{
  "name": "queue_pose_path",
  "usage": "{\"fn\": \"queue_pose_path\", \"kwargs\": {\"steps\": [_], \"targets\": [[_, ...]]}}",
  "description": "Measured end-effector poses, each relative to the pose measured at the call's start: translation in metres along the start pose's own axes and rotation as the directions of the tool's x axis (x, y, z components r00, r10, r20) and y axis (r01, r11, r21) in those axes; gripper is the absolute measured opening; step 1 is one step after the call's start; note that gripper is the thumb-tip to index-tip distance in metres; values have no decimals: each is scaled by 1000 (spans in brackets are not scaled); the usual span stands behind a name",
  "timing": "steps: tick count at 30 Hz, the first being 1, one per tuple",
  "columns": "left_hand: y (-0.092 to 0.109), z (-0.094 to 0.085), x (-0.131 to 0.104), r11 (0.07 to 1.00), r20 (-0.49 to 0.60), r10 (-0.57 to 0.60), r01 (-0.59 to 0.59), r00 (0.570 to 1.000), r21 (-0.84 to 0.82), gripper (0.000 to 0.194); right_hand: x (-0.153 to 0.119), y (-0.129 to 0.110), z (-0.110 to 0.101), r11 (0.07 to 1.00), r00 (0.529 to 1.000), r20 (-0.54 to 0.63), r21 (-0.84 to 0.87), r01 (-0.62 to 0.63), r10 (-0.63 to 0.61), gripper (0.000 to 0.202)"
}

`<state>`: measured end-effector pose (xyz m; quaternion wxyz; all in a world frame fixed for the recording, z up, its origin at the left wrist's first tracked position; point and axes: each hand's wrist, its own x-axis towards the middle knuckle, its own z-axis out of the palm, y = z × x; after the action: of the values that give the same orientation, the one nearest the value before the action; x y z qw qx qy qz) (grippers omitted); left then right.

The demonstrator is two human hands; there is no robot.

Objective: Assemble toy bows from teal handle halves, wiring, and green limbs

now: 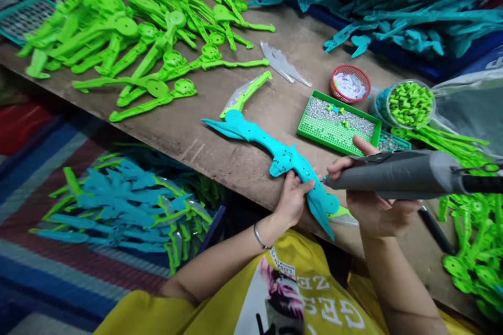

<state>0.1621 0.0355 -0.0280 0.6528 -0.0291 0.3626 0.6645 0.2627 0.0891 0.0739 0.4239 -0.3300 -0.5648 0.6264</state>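
A blue plastic toy bow point(261, 138) with green limbs lies slantwise across the table's near edge. My left hand point(293, 199) is closed on its lower part, thumb on top. In my right hand point(381, 212) is a grey electric screwdriver point(396, 172), held level with its tip at the bow's side, near my left thumb. Whether the tip sits in a screw is too small to tell. A green limb point(247, 94) with a clear plastic strip juts from the bow's far end.
Green limbs point(129, 36) are heaped at the far left, and more lie at right. A green tray point(340, 123) holds screws beside a red basket point(349, 84) and a tub of green pieces point(411, 104). Blue parts point(393, 5) fill a crate behind; bows point(118, 199) fill another below left.
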Motion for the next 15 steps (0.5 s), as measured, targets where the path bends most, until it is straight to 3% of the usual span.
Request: {"fn": "queue_pose_path", "kwargs": {"steps": [4, 10, 15], "targets": [[1, 0, 0, 1000, -15, -19, 19, 1000, 6, 60, 1, 5, 0, 998, 998, 3, 2, 69, -69, 78], [1, 0, 1, 1000, -20, -29, 29, 999, -1, 63, -1, 11, 7, 981, 991, -113, -186, 56, -78, 97], [1, 3, 1, 1000, -20, -3, 2, 1000, -13, 62, -1, 24, 13, 977, 989, -88, -192, 97, -116, 103]]}}
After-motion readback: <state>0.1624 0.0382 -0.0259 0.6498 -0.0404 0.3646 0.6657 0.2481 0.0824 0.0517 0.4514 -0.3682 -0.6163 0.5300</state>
